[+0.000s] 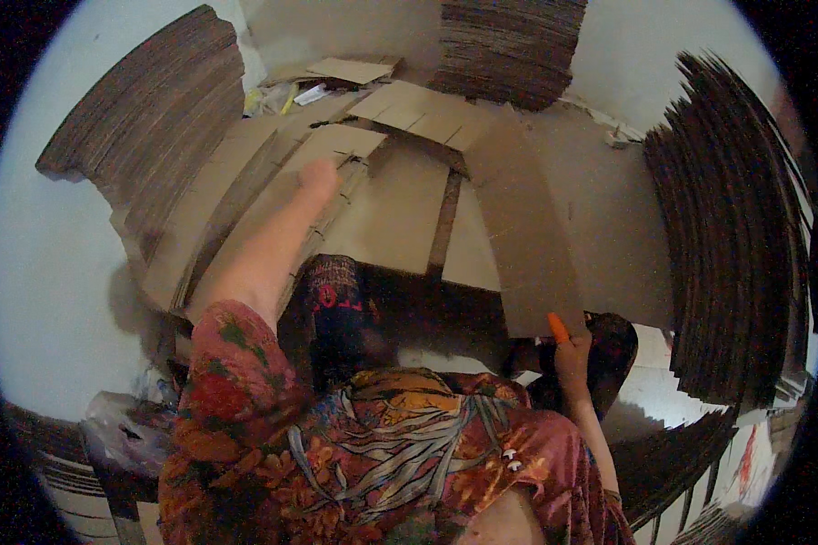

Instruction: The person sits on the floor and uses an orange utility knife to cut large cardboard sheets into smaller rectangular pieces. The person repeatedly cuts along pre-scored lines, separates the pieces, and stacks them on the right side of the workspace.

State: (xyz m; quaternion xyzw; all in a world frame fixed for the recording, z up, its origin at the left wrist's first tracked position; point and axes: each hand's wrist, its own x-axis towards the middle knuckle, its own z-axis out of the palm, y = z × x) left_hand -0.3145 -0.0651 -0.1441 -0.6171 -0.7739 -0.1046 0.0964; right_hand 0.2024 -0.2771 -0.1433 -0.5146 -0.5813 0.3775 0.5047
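Observation:
My right hand [571, 356] grips the near end of a long brown cardboard strip [529, 227]. Something bright orange, seemingly a cover, sits on its thumb. The strip slants away from me and its far end lies by a slotted cardboard piece [418, 113]. Farther left, my left hand [319, 180] is at a stack of slotted cardboard pieces [341, 138], beside its upper edge. That hand is smeared and its fingers do not show. Between my hands lies a flat cardboard panel [395, 213] with a dark gap along one side.
Tall stacks of cardboard stand at the left [154, 109], at the back [511, 45] and at the right [727, 236]. A clear plastic bag [127, 436] lies at lower left. Small white and yellow scraps [286, 95] are near the back wall.

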